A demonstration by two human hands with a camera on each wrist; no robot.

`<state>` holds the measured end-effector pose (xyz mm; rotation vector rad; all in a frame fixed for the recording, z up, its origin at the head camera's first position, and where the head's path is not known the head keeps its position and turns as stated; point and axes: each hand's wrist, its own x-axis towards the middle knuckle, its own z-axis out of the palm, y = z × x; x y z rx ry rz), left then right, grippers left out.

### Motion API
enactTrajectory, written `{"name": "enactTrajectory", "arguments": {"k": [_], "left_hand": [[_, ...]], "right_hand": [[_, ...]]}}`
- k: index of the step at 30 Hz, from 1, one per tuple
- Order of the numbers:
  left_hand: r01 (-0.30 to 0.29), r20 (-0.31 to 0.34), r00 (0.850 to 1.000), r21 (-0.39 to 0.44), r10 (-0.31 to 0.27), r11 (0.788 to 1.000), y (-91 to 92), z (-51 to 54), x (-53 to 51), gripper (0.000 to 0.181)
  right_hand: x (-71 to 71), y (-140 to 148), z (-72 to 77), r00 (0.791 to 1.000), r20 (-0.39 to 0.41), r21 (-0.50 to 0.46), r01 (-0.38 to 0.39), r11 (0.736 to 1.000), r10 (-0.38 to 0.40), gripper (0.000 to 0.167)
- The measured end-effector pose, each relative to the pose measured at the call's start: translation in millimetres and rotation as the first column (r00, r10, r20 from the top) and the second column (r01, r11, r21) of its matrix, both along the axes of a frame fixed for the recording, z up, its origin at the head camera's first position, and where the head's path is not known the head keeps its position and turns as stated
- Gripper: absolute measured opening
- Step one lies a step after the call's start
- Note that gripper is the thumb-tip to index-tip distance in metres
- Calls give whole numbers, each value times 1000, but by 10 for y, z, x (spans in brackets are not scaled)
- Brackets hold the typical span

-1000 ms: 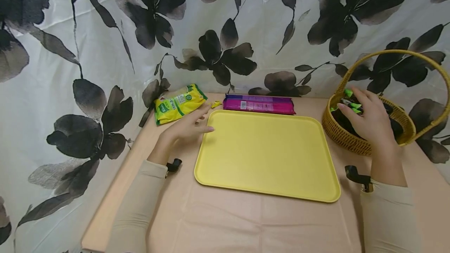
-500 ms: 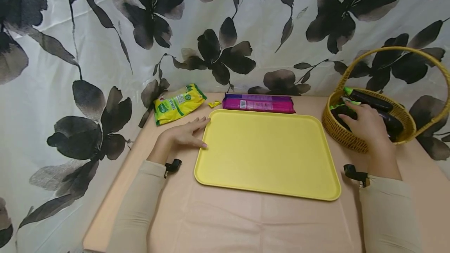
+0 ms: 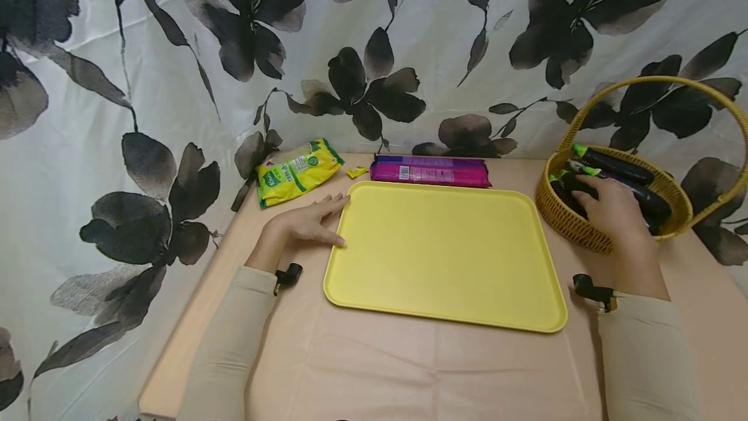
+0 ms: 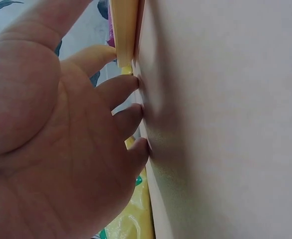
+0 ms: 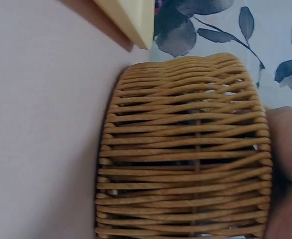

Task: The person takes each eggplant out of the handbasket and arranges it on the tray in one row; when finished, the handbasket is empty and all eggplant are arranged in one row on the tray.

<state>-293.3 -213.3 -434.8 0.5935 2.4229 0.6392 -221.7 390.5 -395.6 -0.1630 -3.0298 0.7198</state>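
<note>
Dark eggplants (image 3: 619, 166), green at the stem end, are held in a wicker basket (image 3: 561, 223) at the right of a cloth-covered table (image 3: 380, 369), where the basket is entered by a person's right hand (image 3: 616, 210). Its fingers are bent down among the eggplants, but the fingertips are hidden; whether one is gripped cannot be told. By the left hand (image 3: 300, 223), fingers spread and nothing grasped, the left edge of a yellow tray (image 3: 444, 255) is touched. Behind the tray, a yellow packet (image 3: 299, 173) and a purple packet (image 3: 430, 171) are seen.

The step in hand is judged to be the picking out or arranging of an eggplant. For the next move, a secure hold seems called for, and if one is lifted, the rim and arched handle (image 3: 651, 80) should be cleared.
</note>
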Motion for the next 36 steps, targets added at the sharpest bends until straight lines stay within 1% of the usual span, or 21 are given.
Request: {"name": "enactTrajectory", "arguments": {"k": [5,9,11,13,18,23,27,29,32,36], "left_hand": [[-24,18,1000,11,24,1000,10,2,5,121],[-32,27,999,5,32,999,13,-3,-3,121],[-37,26,999,2,36,999,15,3,-3,121],[-43,24,999,-2,43,999,17,12,-2,122],[-50,17,999,-8,50,999,27,28,-2,121],[-50,17,999,-15,50,999,35,34,5,121],[-36,15,999,-6,36,999,39,42,19,122],[-23,12,1000,2,23,1000,39,38,22,122],[-13,2,1000,6,12,1000,36,27,27,121],[-13,-7,1000,6,13,1000,22,8,32,122]], "right_hand": [[62,-31,89,999,-48,-90,7,996,-11,63],[82,-132,171,993,-109,-143,21,990,-37,62],[87,-208,211,989,-137,-185,26,982,-53,62],[86,-297,241,986,-161,-235,15,972,-54,61],[51,-536,274,979,-205,-348,-64,935,-9,60],[17,-729,257,973,-228,-385,-132,913,45,57],[20,-844,219,973,-222,-392,-153,907,68,55],[22,-893,201,974,-211,-409,-164,898,82,54],[17,-972,186,974,-195,-448,-190,874,111,53],[-10,-1100,174,967,-185,-520,-246,818,173,51]]}}
